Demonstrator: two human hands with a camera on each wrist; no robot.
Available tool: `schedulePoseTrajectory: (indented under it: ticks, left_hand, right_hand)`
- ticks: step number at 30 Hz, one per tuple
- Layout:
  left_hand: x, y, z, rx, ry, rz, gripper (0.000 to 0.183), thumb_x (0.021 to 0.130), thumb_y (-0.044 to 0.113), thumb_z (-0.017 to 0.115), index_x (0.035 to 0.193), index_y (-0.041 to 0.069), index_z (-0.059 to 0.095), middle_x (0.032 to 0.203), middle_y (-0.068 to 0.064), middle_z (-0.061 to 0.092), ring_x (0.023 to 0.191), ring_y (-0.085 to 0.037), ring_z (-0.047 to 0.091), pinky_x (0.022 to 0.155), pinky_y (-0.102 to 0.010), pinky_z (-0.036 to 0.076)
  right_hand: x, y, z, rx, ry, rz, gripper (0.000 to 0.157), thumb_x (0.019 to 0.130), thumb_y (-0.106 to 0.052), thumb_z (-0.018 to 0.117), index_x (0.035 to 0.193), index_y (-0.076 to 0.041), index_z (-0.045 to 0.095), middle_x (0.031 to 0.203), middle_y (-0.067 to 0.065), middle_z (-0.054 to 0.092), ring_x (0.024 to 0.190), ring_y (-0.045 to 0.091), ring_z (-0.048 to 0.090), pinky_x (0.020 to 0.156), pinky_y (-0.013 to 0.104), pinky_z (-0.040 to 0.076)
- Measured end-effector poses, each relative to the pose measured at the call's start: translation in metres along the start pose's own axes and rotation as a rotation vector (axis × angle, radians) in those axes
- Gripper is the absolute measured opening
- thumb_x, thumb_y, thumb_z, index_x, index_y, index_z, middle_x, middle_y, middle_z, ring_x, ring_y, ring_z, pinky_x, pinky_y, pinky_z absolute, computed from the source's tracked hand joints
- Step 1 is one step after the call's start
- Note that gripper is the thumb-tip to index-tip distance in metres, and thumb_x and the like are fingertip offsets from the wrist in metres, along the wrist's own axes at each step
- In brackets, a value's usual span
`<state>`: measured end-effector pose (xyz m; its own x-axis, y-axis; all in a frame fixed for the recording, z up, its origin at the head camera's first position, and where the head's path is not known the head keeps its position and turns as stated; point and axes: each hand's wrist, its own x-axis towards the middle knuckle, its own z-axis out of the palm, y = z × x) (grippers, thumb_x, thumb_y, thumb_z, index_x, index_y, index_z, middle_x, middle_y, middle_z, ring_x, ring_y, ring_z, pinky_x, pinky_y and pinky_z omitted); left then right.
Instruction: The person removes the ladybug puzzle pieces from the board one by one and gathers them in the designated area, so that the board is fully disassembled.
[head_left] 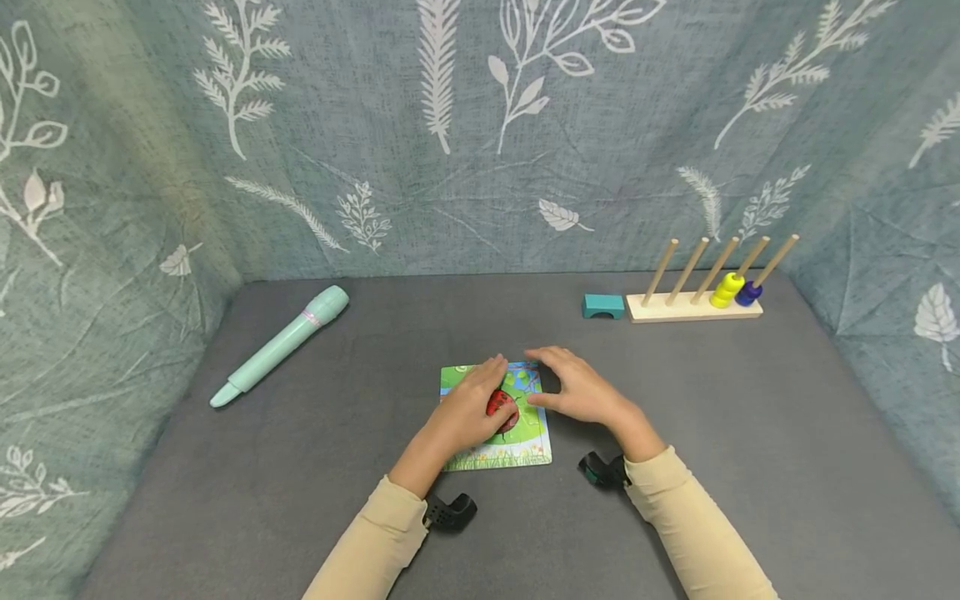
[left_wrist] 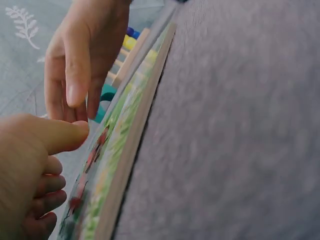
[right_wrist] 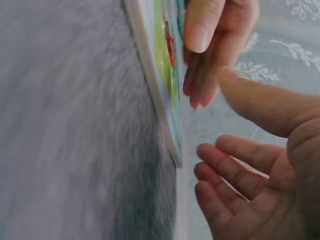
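Note:
A thin square wooden board [head_left: 527,455] with a red ladybug picture on green lies flat on the table, its pale edge showing from the side in both wrist views. Over its left part hovers my left hand [head_left: 468,408], fingers extended and thumb apart, hiding some of the picture. My right hand [head_left: 581,387] is at the board's upper right edge, thumb and fingers spread with nothing between them. In the right wrist view the right hand's fingers [right_wrist: 235,170] are loosely bent beside the board's edge.
A mint-green pen-shaped object [head_left: 281,346] lies at the back left. At the back right are a teal arch block [head_left: 603,306] and a wooden peg stand [head_left: 678,312] bearing yellow and dark blue beads. Leaf-patterned cloth [head_left: 480,217] hangs behind the grey table.

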<state>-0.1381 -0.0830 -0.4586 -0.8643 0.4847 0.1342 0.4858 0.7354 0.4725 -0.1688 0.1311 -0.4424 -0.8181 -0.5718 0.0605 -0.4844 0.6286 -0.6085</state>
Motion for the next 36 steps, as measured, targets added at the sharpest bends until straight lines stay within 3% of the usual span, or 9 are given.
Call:
schedulePoseTrajectory:
  ticks: [5, 14, 24, 36]
  left_hand:
    - [-0.001, -0.001, 0.007, -0.031, 0.004, 0.006, 0.064, 0.093, 0.033, 0.059, 0.143, -0.002, 0.038, 0.15, -0.017, 0.035, 0.141, -0.027, 0.031, 0.116, -0.044, 0.03]
    - [-0.007, -0.005, 0.013, -0.023, 0.033, -0.006, 0.066, 0.092, 0.035, 0.061, 0.143, 0.0, 0.039, 0.151, -0.015, 0.034, 0.142, -0.026, 0.03, 0.117, -0.044, 0.029]
    - [-0.007, -0.006, 0.013, -0.022, 0.07, -0.006, 0.065, 0.09, 0.035, 0.064, 0.14, -0.002, 0.044, 0.149, -0.016, 0.038, 0.141, -0.027, 0.032, 0.116, -0.044, 0.03]
    - [-0.007, -0.005, 0.013, -0.016, 0.054, -0.03, 0.065, 0.091, 0.038, 0.063, 0.14, 0.0, 0.044, 0.149, -0.014, 0.038, 0.141, -0.026, 0.031, 0.116, -0.043, 0.031]
  right_hand:
    - [0.006, 0.003, 0.006, -0.018, -0.007, -0.029, 0.061, 0.082, -0.029, 0.074, 0.132, 0.0, 0.053, 0.129, 0.015, 0.055, 0.121, 0.031, 0.05, 0.102, 0.049, 0.043]
    - [0.008, 0.008, 0.012, 0.016, -0.05, -0.04, 0.056, 0.081, -0.024, 0.076, 0.128, -0.002, 0.054, 0.127, 0.014, 0.051, 0.12, 0.031, 0.046, 0.102, 0.049, 0.042]
    - [0.01, 0.009, 0.013, 0.012, -0.09, -0.037, 0.053, 0.082, -0.022, 0.075, 0.127, -0.003, 0.054, 0.126, 0.012, 0.047, 0.117, 0.029, 0.043, 0.1, 0.047, 0.044]
    - [0.014, 0.0, 0.007, -0.055, -0.129, -0.04, 0.052, 0.078, -0.022, 0.079, 0.122, -0.002, 0.057, 0.121, 0.012, 0.048, 0.111, 0.027, 0.046, 0.096, 0.043, 0.045]
